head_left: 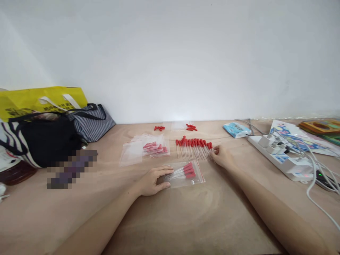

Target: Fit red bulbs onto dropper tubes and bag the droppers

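A clear zip bag (176, 180) lies flat on the table before me, with several red-bulbed droppers (189, 170) inside. My left hand (154, 180) grips its left end, fingers along the upper edge and thumb at the lower one. Just beyond the bag runs a row of loose glass droppers (195, 143), red bulbs pointing away from me. At the right end of that row, my right hand (222, 156) has its fingertips closed on the last dropper; the fingers partly hide it. Left of the row, filled bags (156, 147) overlap empty clear bags (131, 152).
Two small piles of red bulbs (159, 128) (191, 127) lie near the wall, with thin glass tubes between. To the right are a blue tissue pack (236, 130) and a power strip (281, 157) with trailing white cables. Bags, including a striped one (92, 124), stand at left.
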A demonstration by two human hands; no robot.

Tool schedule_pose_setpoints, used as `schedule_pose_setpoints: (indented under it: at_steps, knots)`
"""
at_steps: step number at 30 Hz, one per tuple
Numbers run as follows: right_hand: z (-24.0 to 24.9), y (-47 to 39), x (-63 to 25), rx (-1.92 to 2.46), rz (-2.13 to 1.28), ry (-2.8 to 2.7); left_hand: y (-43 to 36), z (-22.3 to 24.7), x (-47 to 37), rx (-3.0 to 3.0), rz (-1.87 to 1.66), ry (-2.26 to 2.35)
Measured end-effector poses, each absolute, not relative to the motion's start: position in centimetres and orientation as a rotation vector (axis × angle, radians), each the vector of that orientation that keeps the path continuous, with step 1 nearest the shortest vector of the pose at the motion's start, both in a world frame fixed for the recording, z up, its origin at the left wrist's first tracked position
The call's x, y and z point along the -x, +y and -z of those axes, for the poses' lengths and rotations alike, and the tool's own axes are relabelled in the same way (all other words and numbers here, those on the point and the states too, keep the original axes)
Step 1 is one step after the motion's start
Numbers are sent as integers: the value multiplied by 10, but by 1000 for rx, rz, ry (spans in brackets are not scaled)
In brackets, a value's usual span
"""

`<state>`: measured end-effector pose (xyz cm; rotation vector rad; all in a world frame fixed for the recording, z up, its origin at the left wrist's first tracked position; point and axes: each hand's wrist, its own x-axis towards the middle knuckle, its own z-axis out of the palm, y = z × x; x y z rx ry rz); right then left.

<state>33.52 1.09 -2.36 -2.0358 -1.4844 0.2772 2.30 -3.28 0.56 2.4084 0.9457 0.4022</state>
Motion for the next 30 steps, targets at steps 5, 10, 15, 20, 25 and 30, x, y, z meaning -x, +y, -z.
schedule_pose_setpoints:
  at_steps: [5,10,15,20,25,30]
  knots:
    - [35,23,-343,2061,-425,-1416,-34,-7,-24,-2422,-389,958]
    - [41,29,-345,1996,-531,-1365,-34,-9,-24,-2409,-397,959]
    - [32,27,-349,1870,-609,-1317,-34,-9,-24,-2416,-388,972]
    - [17,4,-336,1441,-777,-1331,-34,-8,-24,-2420,-376,974]
    - [10,-21,-317,1152,-934,-1295,-33,-8,-23,-2420,-372,978]
    - [20,-28,-304,1141,-1054,-1196,-32,-8,-21,-2415,-395,974]
